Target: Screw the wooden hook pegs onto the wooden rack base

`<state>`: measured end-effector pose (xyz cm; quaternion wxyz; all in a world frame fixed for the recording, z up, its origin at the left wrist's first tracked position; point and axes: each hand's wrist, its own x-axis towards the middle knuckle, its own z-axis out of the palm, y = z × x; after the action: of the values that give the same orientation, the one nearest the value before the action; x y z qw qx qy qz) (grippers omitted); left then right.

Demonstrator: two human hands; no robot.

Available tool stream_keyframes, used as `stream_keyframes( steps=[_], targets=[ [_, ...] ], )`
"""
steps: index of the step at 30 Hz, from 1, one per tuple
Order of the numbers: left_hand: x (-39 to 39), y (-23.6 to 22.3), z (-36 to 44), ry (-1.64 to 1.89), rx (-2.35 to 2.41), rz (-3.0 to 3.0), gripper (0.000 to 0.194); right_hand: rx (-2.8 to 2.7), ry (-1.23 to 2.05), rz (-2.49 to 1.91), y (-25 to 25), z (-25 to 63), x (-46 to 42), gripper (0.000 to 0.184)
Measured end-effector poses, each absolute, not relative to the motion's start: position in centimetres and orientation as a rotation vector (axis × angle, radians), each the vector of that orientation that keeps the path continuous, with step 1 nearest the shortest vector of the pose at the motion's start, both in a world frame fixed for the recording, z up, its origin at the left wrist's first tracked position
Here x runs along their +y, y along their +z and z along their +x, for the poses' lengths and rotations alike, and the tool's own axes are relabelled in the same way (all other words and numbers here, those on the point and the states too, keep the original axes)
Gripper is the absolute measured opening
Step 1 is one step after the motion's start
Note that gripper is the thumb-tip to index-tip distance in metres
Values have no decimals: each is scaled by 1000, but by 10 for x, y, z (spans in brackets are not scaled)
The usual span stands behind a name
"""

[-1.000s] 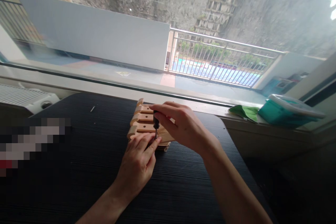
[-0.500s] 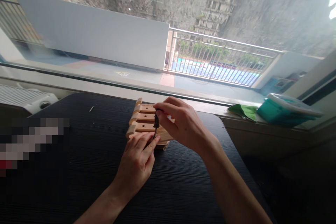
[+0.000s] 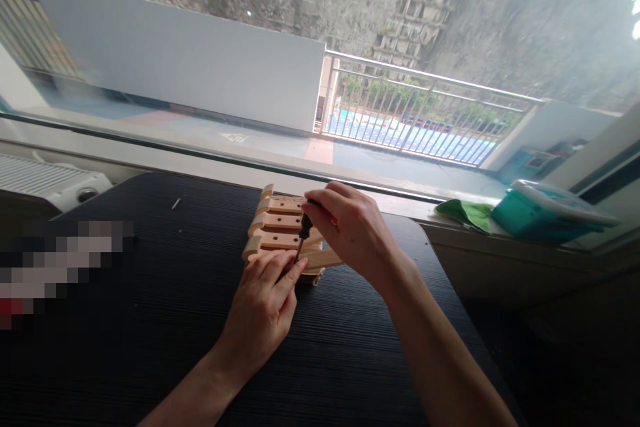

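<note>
A slatted wooden piece (image 3: 280, 221), with rounded slat ends at its left and dark holes or screw heads along the slats, rests on the black table (image 3: 165, 347). My left hand (image 3: 265, 290) is closed over its near side, fingertips pressed on the wood around the screwdriver tip. In my right hand (image 3: 345, 217), the thumb and fingers pinch the top of a small screwdriver (image 3: 305, 227) with a black handle. Its shaft slants down to the nearest slat beside my left fingertips. What lies right under the tip is hidden.
A thin light stick (image 3: 176, 203) lies at the table's back left. On the sill at right are a green cloth (image 3: 464, 213) and a teal box (image 3: 540, 213) with a pale lid. A white radiator (image 3: 55, 180) stands at left; a window spans the back.
My right fingers have shifted on the screwdriver's handle, which now leans more to the right and shows more. My left hand stays pressed in the same place on the wood.
</note>
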<state>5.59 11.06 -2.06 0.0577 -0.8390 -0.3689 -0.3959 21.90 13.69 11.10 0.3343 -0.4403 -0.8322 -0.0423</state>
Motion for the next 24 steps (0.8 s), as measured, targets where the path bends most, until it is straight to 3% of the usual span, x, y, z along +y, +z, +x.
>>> stream_keyframes(
  steps=[13, 24],
  targets=[
    [109, -21, 57, -1194, -1133, -2505, 37, -2301, -62, -1087, 107, 206, 127, 29],
    [110, -20, 56, -1210, -1108, -2537, 47, -2135, -117, -1304, 106, 212, 133, 18]
  ],
)
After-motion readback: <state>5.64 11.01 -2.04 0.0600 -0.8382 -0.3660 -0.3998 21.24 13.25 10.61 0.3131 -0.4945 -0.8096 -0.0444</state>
